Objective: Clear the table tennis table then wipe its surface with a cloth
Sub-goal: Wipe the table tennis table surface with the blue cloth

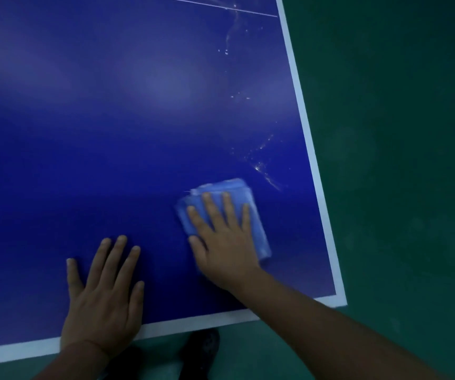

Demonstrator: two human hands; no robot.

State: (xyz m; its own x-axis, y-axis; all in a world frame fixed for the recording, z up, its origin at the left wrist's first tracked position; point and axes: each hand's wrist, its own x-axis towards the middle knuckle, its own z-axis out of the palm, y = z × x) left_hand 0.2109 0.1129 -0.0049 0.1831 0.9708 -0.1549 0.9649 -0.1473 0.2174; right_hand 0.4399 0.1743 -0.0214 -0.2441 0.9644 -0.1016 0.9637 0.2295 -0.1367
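The blue table tennis table (138, 133) fills most of the view, with white lines along its near and right edges. A folded light-blue cloth (256, 215) lies flat on it near the right corner. My right hand (223, 237) presses down on the cloth with fingers spread; cloth and hand are slightly blurred. Flat on the bare surface by the near edge rests my left hand (106, 294), fingers apart, holding nothing. Wet streaks and droplets (262, 165) glisten just beyond the cloth, running up toward the far right.
Green floor (399, 160) lies to the right of the table and below its near edge. A dark shoe (201, 349) shows under the near edge. A thin white line (215, 5) crosses the table at the top.
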